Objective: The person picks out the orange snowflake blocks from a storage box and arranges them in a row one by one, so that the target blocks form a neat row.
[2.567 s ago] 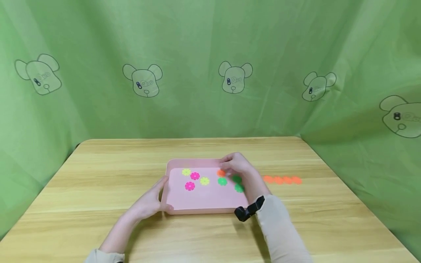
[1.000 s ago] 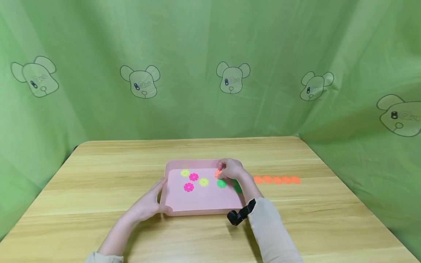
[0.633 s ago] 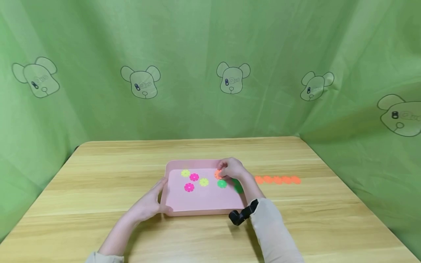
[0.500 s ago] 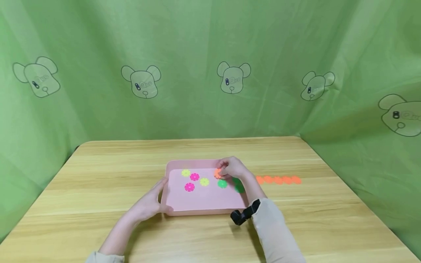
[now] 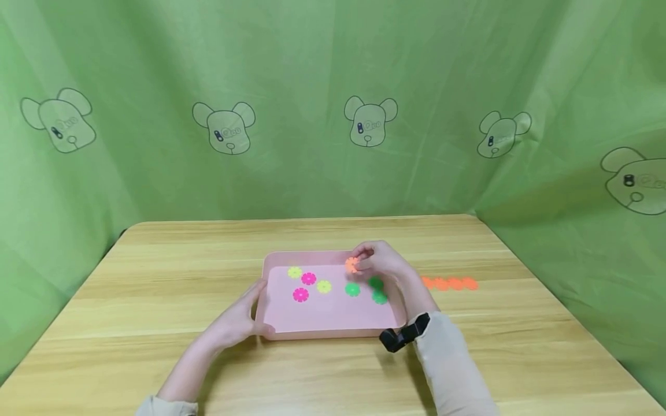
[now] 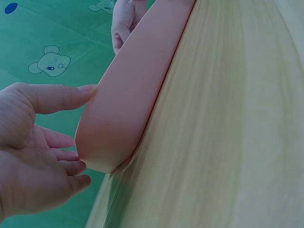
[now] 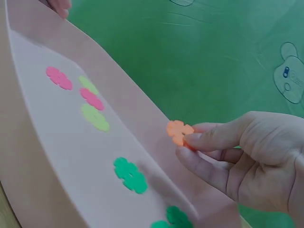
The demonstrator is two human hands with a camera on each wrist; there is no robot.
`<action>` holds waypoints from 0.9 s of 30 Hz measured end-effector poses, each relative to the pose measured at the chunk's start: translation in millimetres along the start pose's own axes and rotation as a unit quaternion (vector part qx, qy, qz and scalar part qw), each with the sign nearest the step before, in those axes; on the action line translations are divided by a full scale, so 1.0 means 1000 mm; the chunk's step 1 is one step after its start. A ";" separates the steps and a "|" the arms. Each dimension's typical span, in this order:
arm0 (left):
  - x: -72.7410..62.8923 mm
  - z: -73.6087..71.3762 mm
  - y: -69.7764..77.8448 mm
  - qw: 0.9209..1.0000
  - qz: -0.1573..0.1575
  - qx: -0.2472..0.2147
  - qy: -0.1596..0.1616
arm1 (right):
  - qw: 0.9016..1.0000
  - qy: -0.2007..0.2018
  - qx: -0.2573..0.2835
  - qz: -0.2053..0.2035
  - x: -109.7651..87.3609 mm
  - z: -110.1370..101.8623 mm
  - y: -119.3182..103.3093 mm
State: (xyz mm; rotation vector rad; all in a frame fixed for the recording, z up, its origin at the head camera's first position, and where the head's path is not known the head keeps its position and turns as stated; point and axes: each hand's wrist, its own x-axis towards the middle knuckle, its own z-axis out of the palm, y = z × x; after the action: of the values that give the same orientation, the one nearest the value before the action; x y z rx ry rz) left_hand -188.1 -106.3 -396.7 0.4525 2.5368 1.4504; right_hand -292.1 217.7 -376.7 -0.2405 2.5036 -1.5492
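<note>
My right hand pinches an orange plastic snowflake disc between thumb and fingertips, above the back right part of the pink tray. The disc is clear of the tray floor. My left hand holds the tray at its front left corner, thumb and fingers on its outer walls, as the left wrist view shows. Lying in the tray are yellow discs, pink discs and green discs. Part of the right side of the tray is hidden by my right hand and wrist.
A row of orange discs lies on the wooden table to the right of the tray, its left end partly behind my right wrist. Green cloth with printed bear heads hangs behind and beside the table.
My right hand went down to the orange disc on the tray floor, took it between its fingers and lifted it, then moved slightly right. My left hand stayed at the tray corner.
</note>
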 end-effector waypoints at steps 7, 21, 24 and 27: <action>-0.001 -0.002 0.001 1.000 0.001 0.001 0.000 | 0.999 0.009 0.046 0.007 -0.012 -0.026 0.001; -0.001 -0.002 0.001 1.000 0.000 0.000 -0.003 | 0.997 0.030 0.073 -0.003 -0.044 -0.088 0.025; -0.001 -0.001 0.001 1.000 -0.002 -0.001 -0.003 | 0.996 0.035 0.077 0.005 -0.053 -0.101 0.030; -0.001 -0.001 0.001 1.000 -0.002 0.000 -0.001 | 0.995 0.043 0.089 0.018 -0.060 -0.112 0.034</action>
State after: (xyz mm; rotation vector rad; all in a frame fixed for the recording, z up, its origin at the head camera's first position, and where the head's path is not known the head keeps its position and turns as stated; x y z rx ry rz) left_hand -187.8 -107.0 -395.7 0.4473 2.5345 1.4477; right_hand -263.0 344.0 -354.1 -0.1025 2.3979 -1.7907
